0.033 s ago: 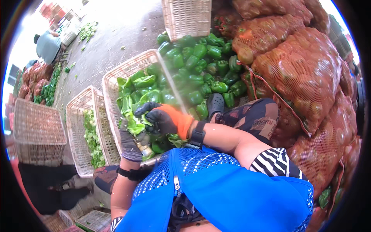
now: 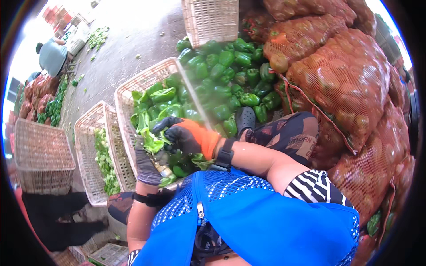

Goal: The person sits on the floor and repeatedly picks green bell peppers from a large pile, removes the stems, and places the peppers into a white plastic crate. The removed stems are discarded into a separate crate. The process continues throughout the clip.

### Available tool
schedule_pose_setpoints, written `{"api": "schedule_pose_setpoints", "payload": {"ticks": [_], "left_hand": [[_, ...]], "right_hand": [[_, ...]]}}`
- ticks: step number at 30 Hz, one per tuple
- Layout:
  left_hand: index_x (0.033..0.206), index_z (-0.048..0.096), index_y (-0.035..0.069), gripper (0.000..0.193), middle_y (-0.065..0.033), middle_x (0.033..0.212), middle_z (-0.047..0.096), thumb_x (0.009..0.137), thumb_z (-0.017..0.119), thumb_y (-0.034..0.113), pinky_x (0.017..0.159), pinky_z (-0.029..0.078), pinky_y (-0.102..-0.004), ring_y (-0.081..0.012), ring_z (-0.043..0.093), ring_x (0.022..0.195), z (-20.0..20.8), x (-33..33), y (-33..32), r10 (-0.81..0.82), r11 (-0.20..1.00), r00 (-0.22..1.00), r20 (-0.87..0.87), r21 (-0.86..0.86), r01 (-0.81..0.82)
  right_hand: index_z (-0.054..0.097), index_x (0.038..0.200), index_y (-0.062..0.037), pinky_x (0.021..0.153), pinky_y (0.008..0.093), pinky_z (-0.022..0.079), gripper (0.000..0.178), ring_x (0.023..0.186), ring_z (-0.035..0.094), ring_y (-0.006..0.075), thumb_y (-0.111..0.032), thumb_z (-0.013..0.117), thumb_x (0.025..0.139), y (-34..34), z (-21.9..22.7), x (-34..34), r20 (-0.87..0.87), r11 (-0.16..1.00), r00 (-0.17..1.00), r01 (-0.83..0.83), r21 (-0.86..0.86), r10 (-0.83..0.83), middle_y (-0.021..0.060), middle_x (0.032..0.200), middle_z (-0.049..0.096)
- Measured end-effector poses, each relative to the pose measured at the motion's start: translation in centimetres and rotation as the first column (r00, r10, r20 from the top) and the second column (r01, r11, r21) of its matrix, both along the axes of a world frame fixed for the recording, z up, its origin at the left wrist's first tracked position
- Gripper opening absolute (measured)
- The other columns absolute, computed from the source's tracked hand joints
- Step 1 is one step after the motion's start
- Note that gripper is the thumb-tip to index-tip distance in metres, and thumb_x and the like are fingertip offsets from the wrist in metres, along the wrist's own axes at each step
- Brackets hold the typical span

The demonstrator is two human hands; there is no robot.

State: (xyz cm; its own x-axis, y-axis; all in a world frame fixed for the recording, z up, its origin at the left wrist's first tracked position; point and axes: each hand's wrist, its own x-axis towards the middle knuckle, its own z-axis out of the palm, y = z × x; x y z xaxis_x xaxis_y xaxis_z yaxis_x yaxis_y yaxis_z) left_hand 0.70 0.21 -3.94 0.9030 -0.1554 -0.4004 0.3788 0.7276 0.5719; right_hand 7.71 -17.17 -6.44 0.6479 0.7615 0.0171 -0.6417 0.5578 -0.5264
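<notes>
My left hand (image 2: 147, 166), in a dark grey glove, is closed around a broken, pale green pepper (image 2: 152, 142) above the crate. A short, light-coloured object (image 2: 164, 169) shows beside its fingers; its kind is unclear. My right hand (image 2: 188, 136), in an orange and black glove, has its fingers curled at the same pepper, partly hiding it. Below and beyond both hands, a pale plastic crate (image 2: 146, 73) holds green bell peppers (image 2: 163, 95), some split or opened.
Many whole green peppers (image 2: 226, 57) lie heaped beyond the crate, by an upright crate (image 2: 211, 22). Stuffed red mesh sacks (image 2: 341, 84) rise at right. Crates (image 2: 82, 146) with green scraps stand at left, near a person's dark-clothed legs (image 2: 53, 217). Another person (image 2: 52, 57) is farther off.
The whole view has shifted slightly. Both hands keep nearly the same place and grip at the pale green pepper. The dark-clothed legs at the left have moved a little.
</notes>
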Motion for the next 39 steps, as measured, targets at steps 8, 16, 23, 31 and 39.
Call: {"api": "schedule_pose_setpoints", "payload": {"ticks": [8, 16, 23, 31, 39], "left_hand": [[0.116, 0.055, 0.006, 0.036, -0.0062, 0.094, 0.063, 0.088, 0.074, 0.018, 0.055, 0.057, -0.0275, -0.0137, 0.064, 0.064, -1.9, 4.5, -0.7, 0.034, 0.722, 0.983, 0.178, 0.676, -0.147], [0.106, 0.055, 0.005, 0.033, -0.0111, 0.090, 0.062, 0.083, 0.074, 0.020, 0.068, 0.052, -0.0329, -0.0190, 0.063, 0.077, -4.7, 6.7, -2.4, -0.147, 0.004, 0.953, 0.266, 0.963, -0.268], [0.122, 0.054, 0.009, 0.040, -0.0130, 0.112, 0.067, 0.087, 0.073, 0.015, 0.089, 0.052, -0.0378, -0.0272, 0.065, 0.097, -3.4, 9.1, 5.7, -0.039, -0.188, 0.947, 0.320, 0.928, -0.322], [0.127, 0.056, -0.001, 0.051, -0.0225, 0.131, 0.057, 0.080, 0.074, 0.006, 0.106, 0.042, -0.0384, -0.0346, 0.056, 0.119, 1.4, 0.9, 27.0, 0.036, -0.775, 0.990, 0.133, 0.629, -0.056], [0.139, 0.046, -0.001, 0.069, -0.0208, 0.133, 0.056, 0.077, 0.075, 0.005, 0.105, 0.042, -0.0371, -0.0312, 0.055, 0.122, 0.7, 2.0, 26.4, 0.212, -0.778, 0.977, -0.040, 0.598, 0.193]], "right_hand": [[0.048, 0.138, -0.0055, 0.102, 0.0337, 0.045, 0.068, 0.119, 0.057, 0.0248, -0.009, 0.077, 0.077, -0.3, -1.8, 2.0, 0.585, 0.848, 0.806, 0.368, -0.381, -0.087, 0.0154, 0.126, 0.063], [0.059, 0.121, -0.0041, 0.094, 0.0445, 0.049, 0.045, 0.108, 0.060, 0.0412, -0.019, 0.072, 0.080, -1.1, -2.8, 3.9, 0.745, 0.412, 0.605, 0.625, -0.663, 0.282, 0.0207, 0.114, 0.065], [0.055, 0.129, -0.0058, 0.101, 0.0434, 0.046, 0.059, 0.118, 0.056, 0.0385, -0.027, 0.076, 0.079, -4.9, -1.8, 8.5, 0.920, 0.367, 0.232, 0.864, -0.344, 0.316, 0.0229, 0.126, 0.060], [0.056, 0.125, 0.0029, 0.087, 0.0433, 0.051, 0.054, 0.102, 0.064, 0.0360, -0.027, 0.071, 0.083, -26.7, -13.1, 17.0, 0.736, -0.771, 0.465, 0.161, -0.617, -0.492, 0.0227, 0.115, 0.065], [0.066, 0.118, 0.0001, 0.090, 0.0428, 0.049, 0.051, 0.108, 0.063, 0.0295, -0.035, 0.074, 0.082, -32.4, -21.9, 22.8, 0.422, -0.503, 0.717, 0.116, -0.857, -0.554, 0.0183, 0.121, 0.066]]}}
